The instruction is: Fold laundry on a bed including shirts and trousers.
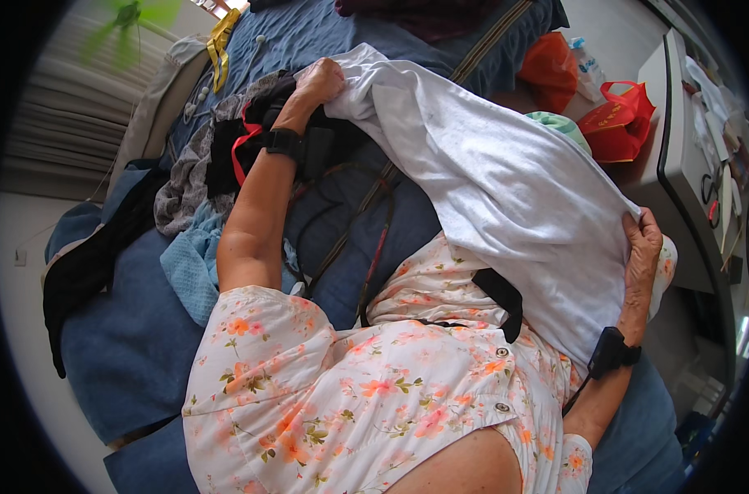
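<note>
A light grey cloth garment (473,160) is stretched between my two hands, its lower part lying over my lap. At the upper left of the cloth, my left hand (319,80) is closed in a fist around one end. My right hand (643,244) pinches the opposite edge between thumb and fingers at the right. Soft folds run along the garment's length; whether it is a shirt or trousers I cannot tell. Beneath my left arm lie black garments with a red strap (243,151). Each wrist wears a black strapped device.
Blue fabric covers the seat (133,321). At left lie a light blue cloth (192,265), a grey patterned cloth (186,179) and a black garment (102,253). Red bags (618,120) stand beside a cabinet (689,173) at right, with scissors (711,197) among its clutter. A looped cord (380,247) lies before me.
</note>
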`<state>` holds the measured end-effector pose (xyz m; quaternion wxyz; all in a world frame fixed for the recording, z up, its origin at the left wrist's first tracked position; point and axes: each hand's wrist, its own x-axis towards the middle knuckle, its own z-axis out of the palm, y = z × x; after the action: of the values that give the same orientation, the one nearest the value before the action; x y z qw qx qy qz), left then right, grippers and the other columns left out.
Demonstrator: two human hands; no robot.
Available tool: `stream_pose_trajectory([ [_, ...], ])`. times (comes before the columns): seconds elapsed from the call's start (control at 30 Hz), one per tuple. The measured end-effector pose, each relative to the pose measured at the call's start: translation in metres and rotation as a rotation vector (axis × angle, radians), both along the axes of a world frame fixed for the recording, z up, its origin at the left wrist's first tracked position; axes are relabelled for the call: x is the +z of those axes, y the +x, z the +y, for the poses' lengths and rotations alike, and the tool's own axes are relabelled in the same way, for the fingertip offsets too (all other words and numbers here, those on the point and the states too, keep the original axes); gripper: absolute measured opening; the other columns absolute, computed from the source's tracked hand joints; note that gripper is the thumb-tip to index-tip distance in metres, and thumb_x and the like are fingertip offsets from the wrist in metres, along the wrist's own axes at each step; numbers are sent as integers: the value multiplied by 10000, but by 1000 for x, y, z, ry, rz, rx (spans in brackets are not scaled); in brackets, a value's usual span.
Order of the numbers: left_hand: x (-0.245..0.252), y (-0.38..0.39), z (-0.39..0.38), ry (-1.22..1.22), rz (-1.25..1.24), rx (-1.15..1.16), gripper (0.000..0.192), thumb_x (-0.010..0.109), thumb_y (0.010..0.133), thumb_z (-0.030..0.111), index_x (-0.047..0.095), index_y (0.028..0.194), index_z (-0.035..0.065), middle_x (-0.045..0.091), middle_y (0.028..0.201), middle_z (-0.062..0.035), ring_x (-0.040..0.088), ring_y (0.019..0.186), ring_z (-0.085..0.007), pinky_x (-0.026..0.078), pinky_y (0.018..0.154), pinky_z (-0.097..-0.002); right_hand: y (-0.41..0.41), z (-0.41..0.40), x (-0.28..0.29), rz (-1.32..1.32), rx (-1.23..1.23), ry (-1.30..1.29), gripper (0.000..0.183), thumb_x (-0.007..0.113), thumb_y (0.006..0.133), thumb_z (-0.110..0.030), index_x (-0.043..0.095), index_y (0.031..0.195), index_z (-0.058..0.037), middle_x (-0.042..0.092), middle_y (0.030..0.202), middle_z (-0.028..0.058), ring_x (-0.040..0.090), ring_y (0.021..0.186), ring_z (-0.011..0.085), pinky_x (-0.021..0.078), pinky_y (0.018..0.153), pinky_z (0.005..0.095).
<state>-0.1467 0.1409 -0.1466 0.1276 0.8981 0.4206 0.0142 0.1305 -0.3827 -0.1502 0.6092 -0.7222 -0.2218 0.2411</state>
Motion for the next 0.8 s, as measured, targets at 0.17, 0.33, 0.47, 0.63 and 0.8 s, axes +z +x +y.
stream_pose_trajectory([
  [0.17, 4, -22, 17, 32, -234, -55, 218, 648, 674, 192, 687, 833, 49, 656, 815, -118, 641, 837, -247, 500, 738, -342, -2, 3, 2, -12, 8, 1, 192, 638, 886, -210, 616, 965, -36, 568, 836, -49, 463, 774, 34, 366, 778, 159],
  [0.33, 56, -32, -28, -327, -812, -26, 213, 638, 803, 193, 646, 887, -2, 572, 752, -13, 539, 711, -108, 444, 625, -247, -1, 1, 1, -8, -3, 10, 170, 638, 885, -190, 618, 958, -38, 578, 839, -38, 484, 786, 42, 378, 777, 173],
  [0.47, 73, -38, -37, -316, -1034, 59, 164, 627, 843, 154, 640, 922, 11, 577, 761, -6, 528, 679, -90, 425, 615, -211, 2, -1, -2, -6, 15, 26, 181, 643, 882, -201, 618, 956, -37, 579, 842, -38, 485, 786, 42, 377, 783, 171],
  [0.63, 107, -49, -66, 98, -1079, 52, 165, 618, 859, 147, 632, 917, -6, 592, 781, -23, 538, 691, -91, 428, 628, -217, -1, 3, 0, -14, -12, 4, 181, 641, 884, -204, 617, 951, -38, 576, 837, -40, 482, 784, 39, 373, 779, 167],
  [0.8, 159, -54, -82, 594, -1177, 63, 175, 609, 862, 160, 626, 931, 0, 632, 809, -92, 592, 740, -182, 455, 689, -305, 1, -2, -3, 20, -34, 27, 175, 630, 894, -203, 614, 950, -39, 568, 829, -43, 471, 778, 32, 370, 764, 164],
])
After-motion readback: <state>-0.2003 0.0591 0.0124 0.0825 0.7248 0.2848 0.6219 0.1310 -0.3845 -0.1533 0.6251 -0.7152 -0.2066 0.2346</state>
